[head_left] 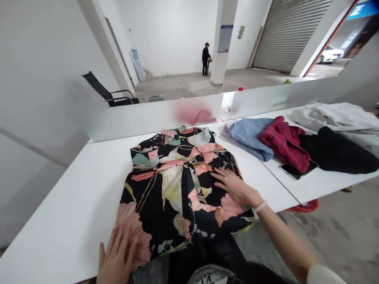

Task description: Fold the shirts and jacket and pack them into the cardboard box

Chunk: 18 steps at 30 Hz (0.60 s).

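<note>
A black garment with a pink, green and cream floral print (171,197) lies spread on the white table (71,201), its collar end away from me. Its lower hem reaches the table's front edge. My left hand (117,252) rests at the lower left corner of the garment, fingers stretched out over a pink flower. On the garment's right side lies my right hand (232,183), flat with fingers spread, a pale band around the wrist. Neither hand grips the fabric.
To the right lie a blue garment (251,134), a red plaid one (282,142), a black one (340,152) and white cloth (340,114). A phone (299,169) sits partly under the red one. A frosted divider (148,118) runs along the back. A person (205,59) stands far off.
</note>
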Each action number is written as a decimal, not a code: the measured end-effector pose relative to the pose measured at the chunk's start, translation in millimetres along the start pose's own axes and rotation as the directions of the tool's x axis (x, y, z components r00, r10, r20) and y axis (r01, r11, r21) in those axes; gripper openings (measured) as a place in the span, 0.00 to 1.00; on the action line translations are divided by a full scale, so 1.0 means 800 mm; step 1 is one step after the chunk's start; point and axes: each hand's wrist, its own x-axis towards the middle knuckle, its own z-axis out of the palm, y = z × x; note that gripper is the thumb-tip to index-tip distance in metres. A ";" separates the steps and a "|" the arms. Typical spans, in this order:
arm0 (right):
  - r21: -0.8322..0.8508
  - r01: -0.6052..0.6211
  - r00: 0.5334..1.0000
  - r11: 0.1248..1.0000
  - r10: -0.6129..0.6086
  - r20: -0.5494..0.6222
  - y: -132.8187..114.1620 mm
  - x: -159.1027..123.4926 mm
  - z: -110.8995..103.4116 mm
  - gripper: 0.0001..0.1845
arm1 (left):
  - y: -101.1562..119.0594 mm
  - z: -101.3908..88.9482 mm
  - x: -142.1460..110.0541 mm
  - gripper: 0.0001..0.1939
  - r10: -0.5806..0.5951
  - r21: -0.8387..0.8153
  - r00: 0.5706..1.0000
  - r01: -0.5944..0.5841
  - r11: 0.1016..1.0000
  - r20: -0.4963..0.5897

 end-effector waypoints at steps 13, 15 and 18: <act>0.395 0.014 0.984 0.919 0.059 -0.171 -0.077 -0.011 -0.021 0.18 | 0.226 -0.008 0.184 0.22 -0.048 -0.810 0.940 0.317 0.494 0.338; 0.464 0.041 0.986 0.885 0.041 -0.164 -0.077 -0.015 -0.031 0.21 | 0.244 -0.001 0.205 0.24 -0.015 -0.853 0.873 0.479 0.208 0.487; 0.491 0.197 0.980 0.849 -0.173 -0.095 -0.074 -0.014 -0.049 0.22 | 0.259 0.007 0.220 0.27 0.023 -0.764 0.783 0.613 -0.200 0.622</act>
